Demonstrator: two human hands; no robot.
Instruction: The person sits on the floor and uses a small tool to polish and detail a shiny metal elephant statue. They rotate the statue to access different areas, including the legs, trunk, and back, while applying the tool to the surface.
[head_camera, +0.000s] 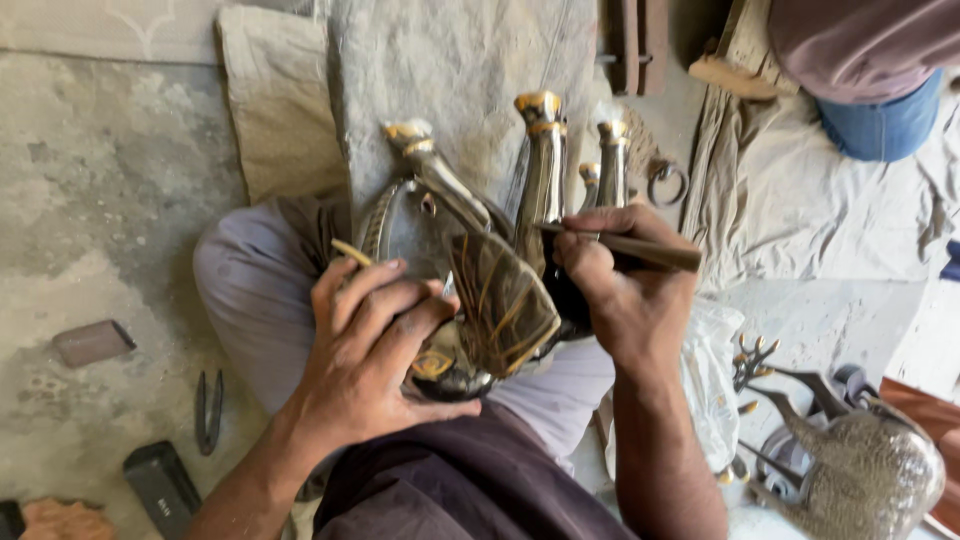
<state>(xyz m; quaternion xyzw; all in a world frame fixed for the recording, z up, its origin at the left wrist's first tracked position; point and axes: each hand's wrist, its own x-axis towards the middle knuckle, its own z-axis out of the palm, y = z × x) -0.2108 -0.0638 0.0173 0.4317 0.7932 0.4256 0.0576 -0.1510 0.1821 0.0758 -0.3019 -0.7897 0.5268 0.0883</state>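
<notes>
Workpiece: dark metal animal figure with gold line work and gold-tipped legs (470, 280), lying legs-away on the person's lap, over the grey trousers (250, 290). Four legs point toward the top of the view; a leaf-shaped engraved panel faces up at centre.
Left hand: the left hand (375, 345) is closed around the near underside of the figure, fingers spread over its silvery flank, thumb below; firm hold on the figure.
Right hand: the right hand (610, 275) is closed in a pen-like grip on a thin dark wooden-handled tool (625, 247). The tool's tip lies against the figure's body near the base of the legs; the handle juts out to the right.
Under the figure: grey worn cloth pad (460, 70) on the floor beyond the knees, a tan folded cloth (280, 110) beside it at left.
Floor, left: concrete floor (100, 200) with small dark metal pliers (208, 410), a dark rectangular block (160, 488) and a brownish flat block (92, 342), all well apart from the hands.
Floor, right: second speckled metal animal figure (860, 470) lying near the right elbow; white plastic bag (715, 385) just beside the right forearm.
Far right: another person's blue-trousered leg (885, 125) on a pale sheet, top corner.
</notes>
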